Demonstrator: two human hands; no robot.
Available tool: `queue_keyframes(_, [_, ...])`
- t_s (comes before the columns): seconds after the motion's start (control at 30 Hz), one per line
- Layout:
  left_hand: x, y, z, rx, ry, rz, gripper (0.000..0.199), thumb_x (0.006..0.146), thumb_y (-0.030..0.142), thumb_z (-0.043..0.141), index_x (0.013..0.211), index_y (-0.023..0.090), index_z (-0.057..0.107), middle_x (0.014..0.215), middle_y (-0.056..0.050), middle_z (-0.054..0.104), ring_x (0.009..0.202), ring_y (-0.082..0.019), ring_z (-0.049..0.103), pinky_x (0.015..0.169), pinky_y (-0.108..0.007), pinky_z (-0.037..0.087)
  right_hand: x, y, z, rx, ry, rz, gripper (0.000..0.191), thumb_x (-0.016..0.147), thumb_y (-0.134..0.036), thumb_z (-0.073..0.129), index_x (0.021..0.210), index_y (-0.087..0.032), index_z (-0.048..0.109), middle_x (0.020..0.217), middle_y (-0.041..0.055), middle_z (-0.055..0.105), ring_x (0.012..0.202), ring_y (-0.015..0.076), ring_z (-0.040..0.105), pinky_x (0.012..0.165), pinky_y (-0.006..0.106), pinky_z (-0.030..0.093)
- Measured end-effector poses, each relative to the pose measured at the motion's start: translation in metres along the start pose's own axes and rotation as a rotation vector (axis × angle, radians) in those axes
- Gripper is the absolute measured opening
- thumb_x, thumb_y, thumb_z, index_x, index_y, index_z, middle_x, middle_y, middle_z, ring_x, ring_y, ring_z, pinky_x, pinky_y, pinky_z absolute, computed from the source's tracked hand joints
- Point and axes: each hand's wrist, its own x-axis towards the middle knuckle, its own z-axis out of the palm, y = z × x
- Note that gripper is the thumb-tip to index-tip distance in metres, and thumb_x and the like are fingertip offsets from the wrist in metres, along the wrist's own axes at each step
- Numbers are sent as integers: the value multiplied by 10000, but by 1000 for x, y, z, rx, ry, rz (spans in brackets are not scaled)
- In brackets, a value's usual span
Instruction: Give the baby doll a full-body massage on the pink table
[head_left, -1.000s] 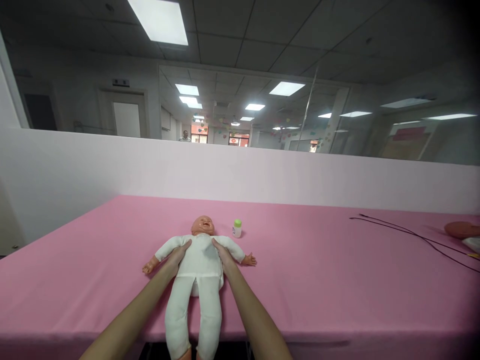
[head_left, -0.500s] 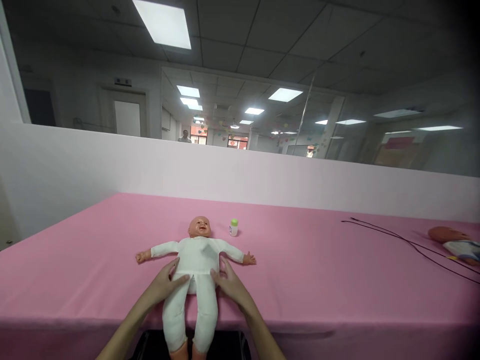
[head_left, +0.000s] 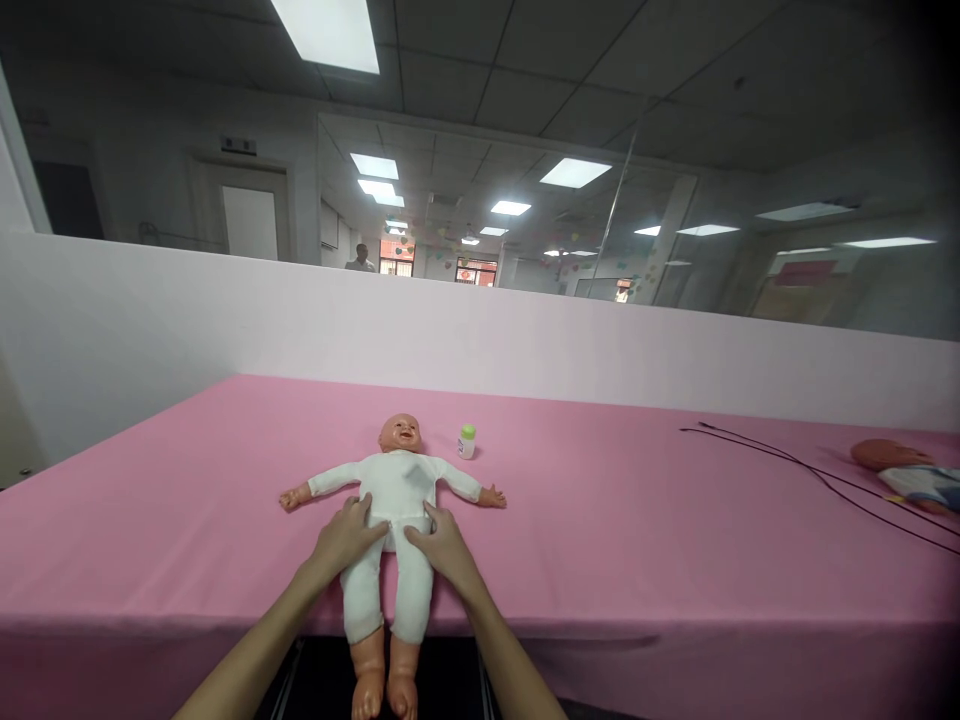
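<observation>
A baby doll in a white suit lies on its back on the pink-covered table, arms spread and head toward the far wall. Its bare feet hang past the front edge. My left hand grips the doll's hip on the left side, thumb over the front. On the other side my right hand holds the opposite hip in the same way, thumb on top. Fingers of both hands are partly hidden beside the body. A small bottle with a green cap stands right of the doll's head.
Black cables run across the table's right part toward a second doll at the right edge. A white low wall with glass above borders the far side. Beyond the glass stands a person.
The doll has shifted slightly up and away in view, and its feet now show fully. Both hands have moved with it, with their thumbs further over its hips. The camera view has tilted slightly downward.
</observation>
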Motion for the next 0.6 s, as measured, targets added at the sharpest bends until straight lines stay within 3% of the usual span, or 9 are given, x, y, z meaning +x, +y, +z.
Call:
queue_keyframes(0.1, [3,8,-10,121,20,11,532,869,433,679,1277,93,650,1479,-285,557,1355,-491,533,1055,-580,474,-1,-4,-19,-18,-98,-65,701,821,-499,747,1436,-184,634,1458,172,639,1360,354,595,1147,438,449])
queue_keyframes(0.17, [13,25,-20,102,92,82,516,884,409,673,1312,120,648,1578,-245,479,1438,-465,457,1140,-581,409,8,-6,-41,-39,-79,-68,685,846,-562,729,1422,-203,638,1432,149,668,1315,331,632,1097,424,484])
queue_keyframes(0.23, [28,50,-25,-117,133,167,514,942,435,613,1379,166,619,1563,-180,523,1403,-385,523,1140,-503,437,25,-9,-67,-150,25,-1,648,889,-589,677,1396,-189,643,1332,140,728,1231,305,682,1024,401,514])
queue_keyframes(0.3, [48,78,-20,-498,74,185,497,972,489,590,1370,194,632,1496,-148,597,1288,-335,627,1047,-436,513,45,-11,-90,-285,127,68,547,950,-567,602,1335,-184,669,1225,121,770,1129,270,721,937,359,528])
queue_keyframes(0.37, [70,104,-5,-878,-86,92,435,954,497,663,1257,187,694,1422,-153,652,1180,-319,684,977,-407,545,65,-10,-108,-367,180,86,403,990,-479,549,1234,-201,708,1175,97,782,1073,242,731,877,326,522])
queue_keyframes(0.47, [105,133,31,-1287,-273,-167,285,935,373,758,1104,146,724,1297,-183,707,1119,-297,703,1013,-398,529,91,-1,-121,-433,220,82,278,989,-329,524,1105,-194,737,1136,107,782,1046,246,726,855,329,509])
queue_keyframes(0.53, [130,147,57,-1420,-270,-310,243,999,351,675,1081,124,702,1257,-206,706,1135,-282,694,1048,-395,518,106,9,-123,-476,235,53,285,991,-264,498,1123,-172,734,1160,135,769,1076,258,714,892,348,507])
queue_keyframes(0.6, [155,158,78,-1478,-206,-385,326,1080,401,501,1132,125,665,1289,-213,676,1200,-263,665,1073,-382,512,120,19,-121,-503,242,-5,353,996,-196,456,1249,-144,696,1285,165,724,1203,264,668,979,363,495])
